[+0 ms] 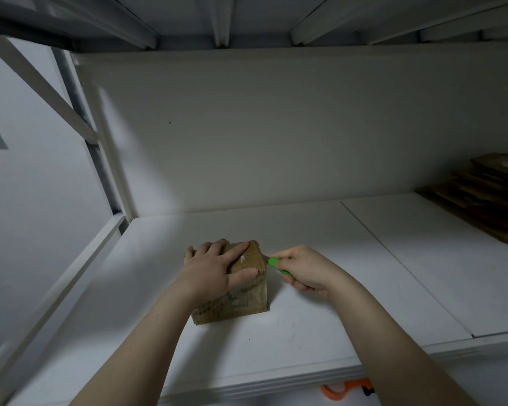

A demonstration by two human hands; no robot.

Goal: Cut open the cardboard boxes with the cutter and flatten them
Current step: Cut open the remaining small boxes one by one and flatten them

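White worktop (320, 326) under a low shelf carries everything; below its near edge an orange object (346, 389) is cut off and unidentifiable. At the middle stands the cardboard box (241, 306), not yet opened or flattened. The left hand (214, 265) presses flat-fingered on its top, while the right hand (305, 268) grips the green cutter (279, 266), tip at the top seam's right end. The blade is too small to make out. Far right, a stack of flattened cardboard (487, 197), running out of frame, suggests other boxes are done.
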